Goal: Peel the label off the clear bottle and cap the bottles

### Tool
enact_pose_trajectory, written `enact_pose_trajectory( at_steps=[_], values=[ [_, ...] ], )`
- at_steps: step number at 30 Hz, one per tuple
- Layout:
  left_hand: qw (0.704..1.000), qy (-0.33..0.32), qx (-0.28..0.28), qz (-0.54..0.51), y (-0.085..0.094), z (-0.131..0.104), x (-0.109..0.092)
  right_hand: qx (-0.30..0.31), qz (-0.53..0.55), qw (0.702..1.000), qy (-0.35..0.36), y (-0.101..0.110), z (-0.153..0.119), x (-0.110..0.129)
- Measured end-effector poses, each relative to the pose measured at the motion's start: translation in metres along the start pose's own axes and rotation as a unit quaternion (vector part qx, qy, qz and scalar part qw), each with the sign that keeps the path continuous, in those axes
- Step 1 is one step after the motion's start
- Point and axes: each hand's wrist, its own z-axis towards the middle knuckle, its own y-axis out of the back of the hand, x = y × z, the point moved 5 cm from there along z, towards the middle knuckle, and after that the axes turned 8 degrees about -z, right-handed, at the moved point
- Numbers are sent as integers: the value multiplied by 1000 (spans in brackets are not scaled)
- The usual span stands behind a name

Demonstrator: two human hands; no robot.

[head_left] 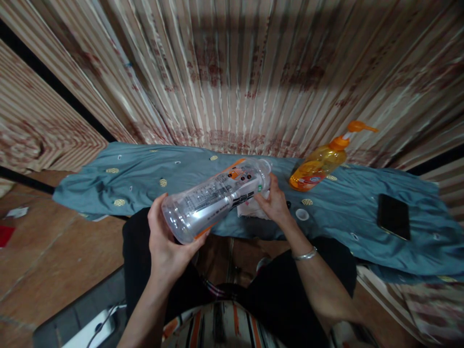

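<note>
Clear bottle held at both ends over the cloth-covered worktop

Bottle (217, 198): transparent, thin-walled plastic, glossy; roughly cylindrical, with a rounded base and a narrower top end. Printed wrap in silver-grey with orange and black. Position: above the worktop's near edge, slanted, base toward the left hand (168, 253), top end toward the right hand (276, 202).

Grip, left: opened wide around the base, thumb and fingers on opposite sides, holding it. Grip, right: narrower, fingers closed on the bottle near its top end. Silvery, smooth bracelet (306, 254) on the right wrist.

Worktop (137, 181): soft teal cloth, wrinkled, with small yellow and white motifs. Pale, crumpled tissue (255, 210) lies partly behind the bottle and right hand. To the right of that hand, a small round white cap (302, 214). Beyond it, the pump bottle (314, 168): clear, curved body, amber liquid, orange pump head. Further right, the phone (393, 216): flat, dark, glossy, rounded corners.

Behind the worktop: curtain (232, 72), pleated fabric, beige stripes with reddish print.
</note>
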Motion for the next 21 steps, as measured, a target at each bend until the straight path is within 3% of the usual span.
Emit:
enact_pose_trajectory(
  at_steps=[9, 21],
  values=[
    [1000, -21, 4, 1, 0, -1, -1, -10, 14, 1000, 8, 0, -1, -1],
    [1000, 2, 2, 0, -1, 0, 0, -20, 11, 1000, 13, 1, -2, 0]
  ],
)
